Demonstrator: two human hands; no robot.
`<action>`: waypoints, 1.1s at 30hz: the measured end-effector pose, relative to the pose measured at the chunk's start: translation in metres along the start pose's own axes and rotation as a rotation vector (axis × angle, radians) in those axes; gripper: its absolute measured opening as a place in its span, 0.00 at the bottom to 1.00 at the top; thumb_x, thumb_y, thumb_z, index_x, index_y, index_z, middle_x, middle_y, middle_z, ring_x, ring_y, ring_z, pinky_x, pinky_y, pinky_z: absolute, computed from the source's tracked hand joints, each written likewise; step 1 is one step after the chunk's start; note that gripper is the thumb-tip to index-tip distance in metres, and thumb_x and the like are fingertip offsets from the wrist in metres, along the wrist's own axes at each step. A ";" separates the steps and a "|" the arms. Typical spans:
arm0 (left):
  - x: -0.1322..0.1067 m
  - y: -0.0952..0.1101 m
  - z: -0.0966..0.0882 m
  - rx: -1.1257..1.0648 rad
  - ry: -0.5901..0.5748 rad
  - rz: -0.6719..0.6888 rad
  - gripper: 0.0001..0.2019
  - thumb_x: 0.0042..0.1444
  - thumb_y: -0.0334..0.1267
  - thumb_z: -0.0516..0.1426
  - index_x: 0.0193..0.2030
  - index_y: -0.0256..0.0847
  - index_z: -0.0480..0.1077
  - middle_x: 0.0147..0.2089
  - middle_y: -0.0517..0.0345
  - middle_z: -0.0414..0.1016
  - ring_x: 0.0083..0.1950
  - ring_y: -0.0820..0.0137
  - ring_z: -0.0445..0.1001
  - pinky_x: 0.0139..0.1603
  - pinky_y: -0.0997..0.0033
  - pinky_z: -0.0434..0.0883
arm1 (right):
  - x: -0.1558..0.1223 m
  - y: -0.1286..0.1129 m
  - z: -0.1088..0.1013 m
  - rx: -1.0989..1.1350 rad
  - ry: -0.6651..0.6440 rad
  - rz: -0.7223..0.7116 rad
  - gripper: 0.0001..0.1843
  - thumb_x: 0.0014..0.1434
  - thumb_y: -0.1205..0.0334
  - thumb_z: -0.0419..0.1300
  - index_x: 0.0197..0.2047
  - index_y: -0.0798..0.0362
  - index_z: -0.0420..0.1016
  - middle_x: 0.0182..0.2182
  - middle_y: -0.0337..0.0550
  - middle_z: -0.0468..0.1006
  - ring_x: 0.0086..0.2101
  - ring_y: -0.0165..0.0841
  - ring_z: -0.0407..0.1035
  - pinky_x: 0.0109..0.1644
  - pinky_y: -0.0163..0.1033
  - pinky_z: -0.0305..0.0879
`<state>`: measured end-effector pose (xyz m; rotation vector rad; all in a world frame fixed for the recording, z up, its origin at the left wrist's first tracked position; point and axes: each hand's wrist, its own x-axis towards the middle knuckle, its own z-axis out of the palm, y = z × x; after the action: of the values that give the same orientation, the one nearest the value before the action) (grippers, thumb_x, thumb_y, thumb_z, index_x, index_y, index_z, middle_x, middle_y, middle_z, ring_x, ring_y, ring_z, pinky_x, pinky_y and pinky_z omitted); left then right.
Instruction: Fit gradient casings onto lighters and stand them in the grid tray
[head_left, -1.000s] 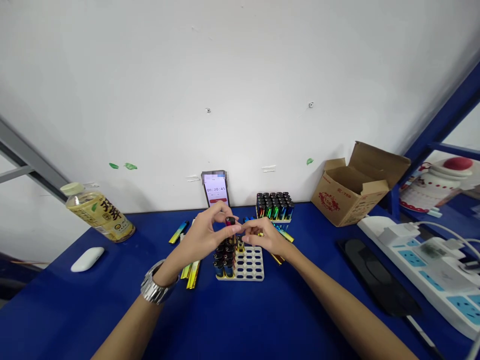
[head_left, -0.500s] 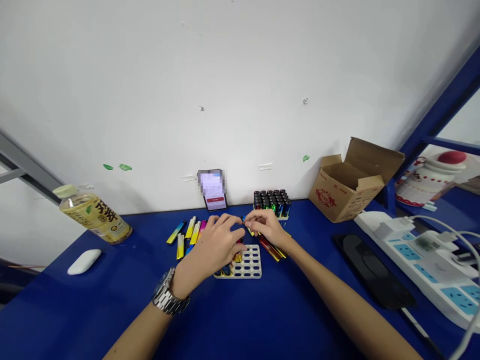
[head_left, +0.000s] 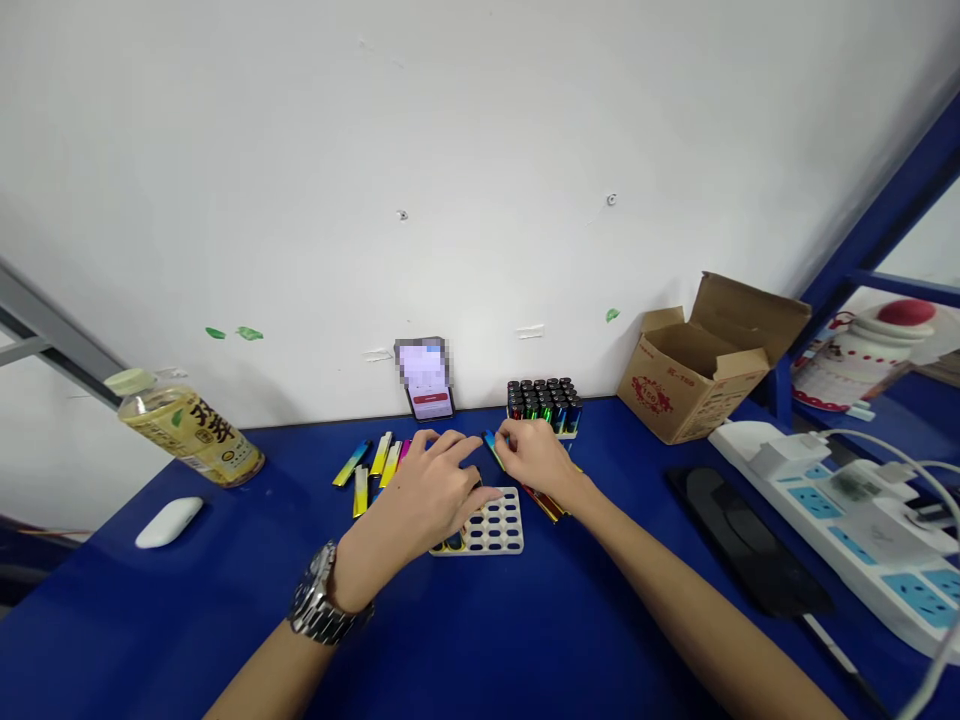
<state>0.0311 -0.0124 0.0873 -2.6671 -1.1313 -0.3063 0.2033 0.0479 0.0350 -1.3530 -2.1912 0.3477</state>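
My left hand (head_left: pixel 439 478), with a steel watch at its wrist, hovers over a white tray (head_left: pixel 496 535) full of holes. Its thumb and fingers are apart; a small dark thing (head_left: pixel 478 480) partly shows beneath them. Several dark cylinders (head_left: pixel 454 541) stand in the tray's near left corner, mostly covered by that hand. My right hand (head_left: pixel 541 460) is closed beyond the tray, fingers curled down over whatever they hold, which is hidden. Against its fingertips lies a slim blue-and-yellow metallic piece (head_left: pixel 492 446). Red and gold pieces (head_left: pixel 544 503) stick out beneath the palm.
Several yellow, white and blue slim pieces (head_left: pixel 361 490) lie left of my hands. Behind stand a rack of black-topped coloured cylinders (head_left: pixel 546 405) and a phone (head_left: pixel 427 385). A bottle (head_left: pixel 191 430), white case (head_left: pixel 169 522), carton (head_left: pixel 690 385), black phone (head_left: pixel 742 540) and power strip (head_left: pixel 832 530) flank them.
My right fingers have curled tighter and turned downward beside the blue-and-yellow piece. My left thumb has stretched out to the right, and the gold piece that showed under that hand is now hidden.
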 end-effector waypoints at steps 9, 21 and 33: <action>-0.009 -0.049 -0.001 -0.001 -0.123 -0.520 0.18 0.63 0.44 0.45 0.34 0.38 0.72 0.34 0.46 0.75 0.39 0.57 0.73 0.39 0.61 0.66 | -0.004 -0.023 0.008 -0.382 -0.278 0.113 0.13 0.60 0.58 0.56 0.42 0.58 0.73 0.34 0.60 0.79 0.38 0.48 0.76 0.35 0.42 0.64; -0.018 -0.068 0.051 -0.036 -0.355 -0.615 0.04 0.53 0.34 0.54 0.30 0.37 0.68 0.35 0.41 0.76 0.40 0.57 0.76 0.38 0.64 0.66 | -0.002 -0.016 0.009 -0.020 -0.043 0.079 0.03 0.50 0.64 0.56 0.28 0.53 0.65 0.23 0.41 0.72 0.24 0.32 0.64 0.26 0.35 0.47; -0.007 -0.067 0.047 -0.280 -0.227 -0.560 0.06 0.52 0.30 0.51 0.25 0.42 0.63 0.26 0.56 0.72 0.31 0.65 0.72 0.30 0.71 0.59 | 0.001 -0.010 0.019 1.118 -0.011 0.076 0.03 0.50 0.63 0.49 0.26 0.52 0.61 0.18 0.31 0.57 0.18 0.25 0.53 0.23 0.32 0.50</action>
<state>-0.0175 0.0416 0.0488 -2.6026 -2.0430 -0.2729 0.1852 0.0458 0.0247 -0.7577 -1.4686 1.3446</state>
